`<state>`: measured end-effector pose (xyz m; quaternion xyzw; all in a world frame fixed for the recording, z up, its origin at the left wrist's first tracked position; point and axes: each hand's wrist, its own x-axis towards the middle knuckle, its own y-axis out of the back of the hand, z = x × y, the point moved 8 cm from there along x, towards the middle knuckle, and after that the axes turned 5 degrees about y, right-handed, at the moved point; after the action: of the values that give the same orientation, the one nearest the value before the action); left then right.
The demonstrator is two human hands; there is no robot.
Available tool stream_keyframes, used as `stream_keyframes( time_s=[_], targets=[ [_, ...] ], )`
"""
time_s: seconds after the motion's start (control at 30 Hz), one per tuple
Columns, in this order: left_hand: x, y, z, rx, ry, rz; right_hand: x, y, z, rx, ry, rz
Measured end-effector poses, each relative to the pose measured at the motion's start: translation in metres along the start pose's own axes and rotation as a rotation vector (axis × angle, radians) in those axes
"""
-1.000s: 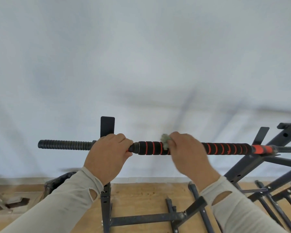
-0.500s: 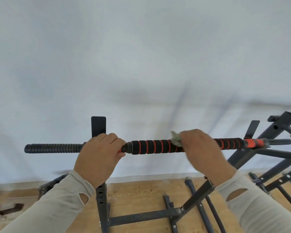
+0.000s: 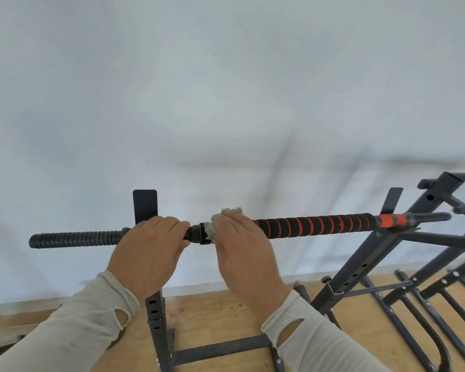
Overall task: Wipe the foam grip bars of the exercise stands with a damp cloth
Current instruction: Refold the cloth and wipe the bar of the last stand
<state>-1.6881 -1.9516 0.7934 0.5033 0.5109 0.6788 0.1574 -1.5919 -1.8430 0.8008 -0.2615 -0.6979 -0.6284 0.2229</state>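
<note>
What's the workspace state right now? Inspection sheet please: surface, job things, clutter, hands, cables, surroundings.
Surface: wooden floor below; no table seen.
Job's things: bar lies across black stand uprights; black foam grip with orange spiral, bare ribbed end at left. Pale green cloth sits at the grip's left end.
Clutter: more black stand frames at right on the floor.
Hands: left hand grips the bar beside the left upright; right hand holds the cloth against the grip.
Cables: nothing seen.
Surroundings: plain pale wall behind, baseboard at floor line.
</note>
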Motion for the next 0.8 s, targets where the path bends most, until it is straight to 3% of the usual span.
stream_keyframes(
  time_s=[0.23,0.5,0.57,0.7,0.8],
  targets=[
    [0.011,0.004,0.021,-0.083,-0.016,-0.047,-0.016,0.005,0.024,-0.06,0.014,-0.089],
    [0.014,-0.01,0.026,-0.16,-0.066,-0.115,-0.012,0.034,0.041,-0.075,0.06,-0.08],
    [0.016,-0.011,0.021,-0.197,-0.051,-0.176,-0.019,0.061,0.072,-0.188,-0.034,-0.086],
    [0.026,-0.013,0.022,-0.118,0.003,-0.308,-0.042,0.103,0.158,-0.331,-0.459,-0.336],
    [0.029,-0.01,0.036,-0.011,0.01,-0.289,-0.035,0.097,0.154,-0.344,-0.427,-0.308]
  ],
)
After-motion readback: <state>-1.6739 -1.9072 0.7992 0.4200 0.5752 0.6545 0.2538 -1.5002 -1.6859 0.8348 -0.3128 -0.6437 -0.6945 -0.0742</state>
